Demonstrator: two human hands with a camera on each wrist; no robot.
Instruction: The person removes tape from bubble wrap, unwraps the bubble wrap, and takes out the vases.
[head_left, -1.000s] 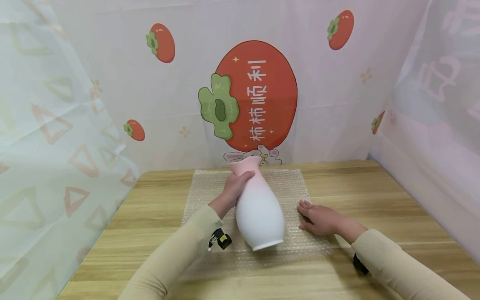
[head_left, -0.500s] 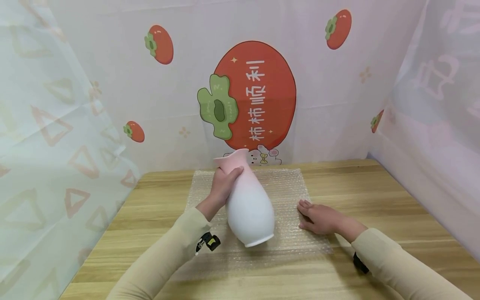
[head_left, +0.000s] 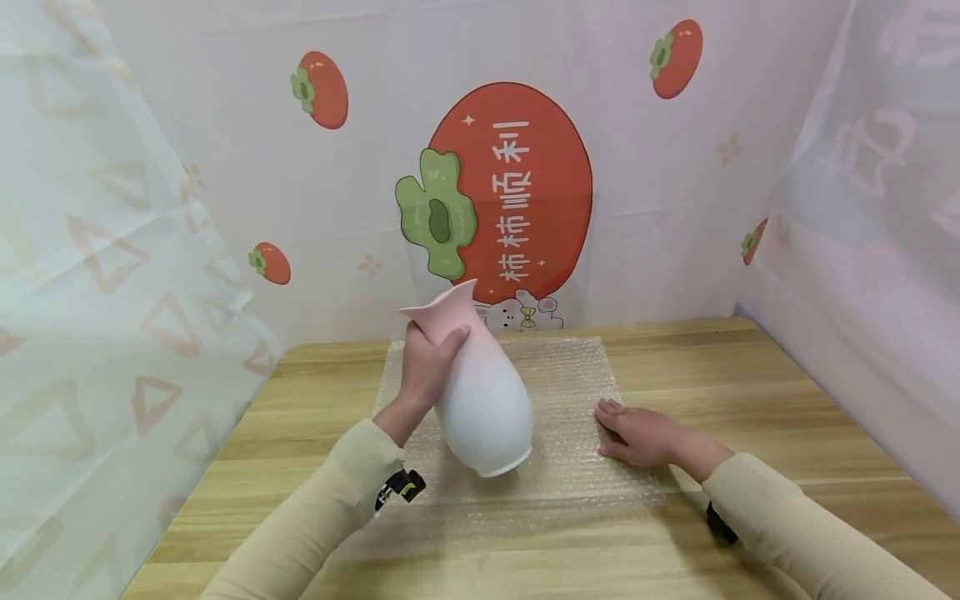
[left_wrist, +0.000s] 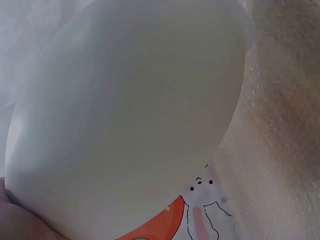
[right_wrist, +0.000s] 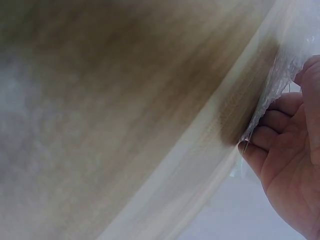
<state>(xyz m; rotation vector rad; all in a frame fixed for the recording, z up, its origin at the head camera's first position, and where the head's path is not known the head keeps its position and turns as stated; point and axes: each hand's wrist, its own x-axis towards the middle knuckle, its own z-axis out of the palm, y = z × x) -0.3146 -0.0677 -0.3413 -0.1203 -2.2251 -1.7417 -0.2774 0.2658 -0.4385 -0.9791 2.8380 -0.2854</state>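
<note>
My left hand grips a vase around its pink neck, thumb over the near side. The vase is tilted, its flared mouth up and left, its white base down and to the right over a sheet of bubble wrap. In the left wrist view, the white body of the vase takes up most of the picture. My right hand rests at the right edge of the sheet, fingers extended. In the right wrist view, the fingertips of that hand touch the clear film's edge.
The bubble wrap lies on a wood-grain table. A white backdrop printed with red persimmons stands behind it, and patterned sheets hang on both sides. Black wrist cameras are strapped near each sleeve cuff.
My left hand has moved the vase left and away from me, its mouth rising higher against the backdrop. The right hand and bubble wrap have stayed in place.
</note>
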